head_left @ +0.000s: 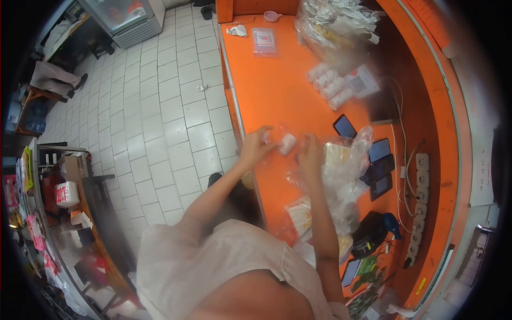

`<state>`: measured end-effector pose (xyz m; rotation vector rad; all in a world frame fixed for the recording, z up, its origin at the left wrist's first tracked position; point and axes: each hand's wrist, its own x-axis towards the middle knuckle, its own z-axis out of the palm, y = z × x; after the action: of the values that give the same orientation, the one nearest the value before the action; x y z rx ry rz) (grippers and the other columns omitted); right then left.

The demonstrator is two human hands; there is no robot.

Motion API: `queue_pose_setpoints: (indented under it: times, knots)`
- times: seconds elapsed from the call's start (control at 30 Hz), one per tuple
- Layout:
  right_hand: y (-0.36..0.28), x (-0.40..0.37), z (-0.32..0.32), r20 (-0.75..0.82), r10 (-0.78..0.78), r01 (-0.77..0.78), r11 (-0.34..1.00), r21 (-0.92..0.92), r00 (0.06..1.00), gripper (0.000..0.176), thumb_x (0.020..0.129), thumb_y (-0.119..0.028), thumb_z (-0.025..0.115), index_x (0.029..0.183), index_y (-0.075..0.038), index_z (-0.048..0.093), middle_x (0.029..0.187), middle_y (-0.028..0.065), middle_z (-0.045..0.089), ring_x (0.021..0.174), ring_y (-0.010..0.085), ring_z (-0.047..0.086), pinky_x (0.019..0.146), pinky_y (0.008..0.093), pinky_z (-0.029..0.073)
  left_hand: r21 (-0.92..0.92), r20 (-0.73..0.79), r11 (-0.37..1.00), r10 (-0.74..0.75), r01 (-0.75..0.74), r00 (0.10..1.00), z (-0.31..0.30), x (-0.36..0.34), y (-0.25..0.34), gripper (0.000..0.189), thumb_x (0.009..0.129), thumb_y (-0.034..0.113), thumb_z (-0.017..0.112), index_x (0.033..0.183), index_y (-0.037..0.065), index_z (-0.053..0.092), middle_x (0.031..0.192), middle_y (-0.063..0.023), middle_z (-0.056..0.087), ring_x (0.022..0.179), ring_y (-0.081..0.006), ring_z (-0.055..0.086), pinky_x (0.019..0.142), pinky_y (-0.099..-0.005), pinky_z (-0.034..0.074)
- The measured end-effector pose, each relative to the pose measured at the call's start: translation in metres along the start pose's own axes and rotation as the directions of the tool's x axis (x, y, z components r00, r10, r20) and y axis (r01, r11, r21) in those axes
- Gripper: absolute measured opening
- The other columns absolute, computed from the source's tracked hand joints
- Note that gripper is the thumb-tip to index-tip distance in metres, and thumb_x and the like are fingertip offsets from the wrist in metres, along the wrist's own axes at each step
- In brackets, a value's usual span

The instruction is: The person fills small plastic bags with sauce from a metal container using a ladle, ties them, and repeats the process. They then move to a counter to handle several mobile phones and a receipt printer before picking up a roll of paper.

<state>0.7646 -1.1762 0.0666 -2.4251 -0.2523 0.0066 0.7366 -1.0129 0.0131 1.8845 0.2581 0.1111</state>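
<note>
A small white roll (287, 143) lies between my two hands over the orange counter, with thin clear plastic around it. My left hand (258, 145) is at the roll's left side, thumb and finger curled round a bit of the clear plastic (266, 137). To the right of the roll, my right hand (310, 153) has its fingers pressed together; what they hold, if anything, is too blurred to make out. Beside my right forearm lie clear plastic bags (349, 169) and a packet of pale yellowish sheets (335, 154).
Several white rolls (330, 86) sit farther up the orange counter (266, 88). A large bag of crumpled wrappers (338, 24) stands at the back. Phones (345, 126), a power strip (421, 186) and cables line the right side. A shelf rack (66, 194) stands left on the tiled floor.
</note>
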Motion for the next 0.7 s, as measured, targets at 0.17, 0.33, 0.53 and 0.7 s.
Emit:
queue_pose_setpoints:
  times: [0.17,0.33,0.53,0.7]
  knots:
    - [0.028,0.024,0.030,-0.074,-0.141,0.119,0.963,-0.241,0.987,0.045,0.075,-0.005,0.061,0.117,0.004,0.047,0.101,0.0203,0.059,0.098,0.0333,0.056,0.084,0.0383,0.044,0.247,0.167,0.960,0.089,-0.129,0.982,0.011,0.004,-0.008,0.055,0.063,0.043,0.076,0.097,0.001,0.063,0.065,-0.0146,0.061,0.063,-0.0264,0.062,0.059,-0.0360,0.048]
    - [0.007,0.031,-0.001,0.291,0.197,-0.179,0.980,-0.087,0.936,0.033,0.069,-0.021,0.068,0.096,-0.003,0.064,0.086,0.0148,0.065,0.081,0.0251,0.063,0.072,0.0354,0.049,0.224,0.303,0.974,-0.034,-0.037,0.952,0.018,-0.006,0.007,0.045,0.062,0.041,0.074,0.082,0.002,0.064,0.068,-0.0156,0.062,0.064,-0.0293,0.061,0.060,-0.0371,0.047]
    - [-0.014,0.012,-0.007,0.234,0.090,-0.110,0.991,0.076,0.968,0.008,0.070,-0.004,0.065,0.074,0.002,0.065,0.075,0.0139,0.064,0.070,0.0247,0.062,0.064,0.0329,0.048,0.189,0.294,0.972,0.083,-0.143,0.952,0.020,-0.009,0.005,0.040,0.061,0.035,0.074,0.076,0.001,0.061,0.062,-0.0145,0.060,0.058,-0.0277,0.060,0.055,-0.0356,0.046]
    - [-0.015,-0.018,-0.006,-0.049,-0.215,0.220,0.958,0.183,0.975,0.004,0.070,0.000,0.060,0.073,0.003,0.059,0.078,0.0127,0.057,0.077,0.0267,0.055,0.069,0.0348,0.044,0.077,0.236,0.988,0.114,-0.136,0.965,0.024,-0.013,0.008,0.037,0.060,0.032,0.073,0.072,0.000,0.059,0.055,-0.0147,0.055,0.051,-0.0261,0.058,0.049,-0.0335,0.044]
